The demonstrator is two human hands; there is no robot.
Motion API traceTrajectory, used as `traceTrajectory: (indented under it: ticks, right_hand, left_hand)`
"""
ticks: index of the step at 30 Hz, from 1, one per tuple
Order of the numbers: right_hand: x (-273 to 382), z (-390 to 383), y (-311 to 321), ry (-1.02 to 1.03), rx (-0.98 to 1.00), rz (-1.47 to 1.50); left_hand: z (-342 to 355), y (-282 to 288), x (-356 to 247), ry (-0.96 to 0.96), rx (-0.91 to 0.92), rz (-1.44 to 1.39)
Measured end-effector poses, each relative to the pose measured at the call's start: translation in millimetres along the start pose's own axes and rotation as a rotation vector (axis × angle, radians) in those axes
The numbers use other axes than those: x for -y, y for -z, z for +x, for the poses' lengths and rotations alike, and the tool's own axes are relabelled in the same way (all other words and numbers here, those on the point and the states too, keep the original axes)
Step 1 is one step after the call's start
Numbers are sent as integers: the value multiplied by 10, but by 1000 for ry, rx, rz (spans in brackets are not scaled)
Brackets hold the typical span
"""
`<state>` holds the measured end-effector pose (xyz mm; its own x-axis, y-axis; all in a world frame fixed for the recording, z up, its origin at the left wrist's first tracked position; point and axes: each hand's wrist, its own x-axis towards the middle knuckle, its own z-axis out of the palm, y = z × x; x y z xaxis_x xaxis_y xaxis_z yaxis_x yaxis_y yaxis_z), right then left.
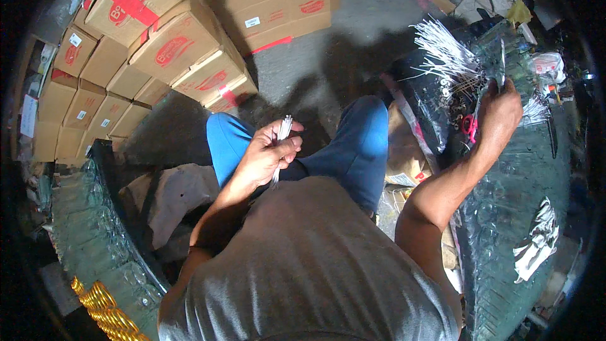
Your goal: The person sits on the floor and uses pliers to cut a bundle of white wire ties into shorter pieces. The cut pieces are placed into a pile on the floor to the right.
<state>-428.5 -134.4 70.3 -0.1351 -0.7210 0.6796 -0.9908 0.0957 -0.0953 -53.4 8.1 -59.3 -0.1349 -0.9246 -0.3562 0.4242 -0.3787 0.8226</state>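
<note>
Over my lap, my left hand is closed round a small bundle of thin white sticks, their ends showing above and below the fingers. My right hand reaches out to the right over the green work surface. Its fingers are closed on a long, thin silvery piece that points away from me; its exact kind is unclear. Left of that hand lie red-handled scissors. A fanned pile of white sticks and a heap of small metal parts are just beyond them.
Stacked cardboard boxes stand ahead and to the left on the grey floor. A white cloth lies on the right-hand surface. Golden coiled pieces sit at the lower left, beside a green surface.
</note>
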Motion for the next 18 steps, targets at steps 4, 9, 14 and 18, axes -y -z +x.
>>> traceTrajectory:
  ticks: [4,9,14,18]
  right_hand:
    - [46,-136,-54,-95,214,163]
    - [391,-287,-222,-43,420,115]
    - [427,-276,-317,-56,450,4]
    - [454,-310,-324,-5,447,6]
  left_hand:
    - [21,-37,46,-40,-19,-58]
    - [33,2,86,6,1,-26]
    - [-7,-13,39,-59,-31,-92]
    - [-42,-10,-56,-156,-76,-106]
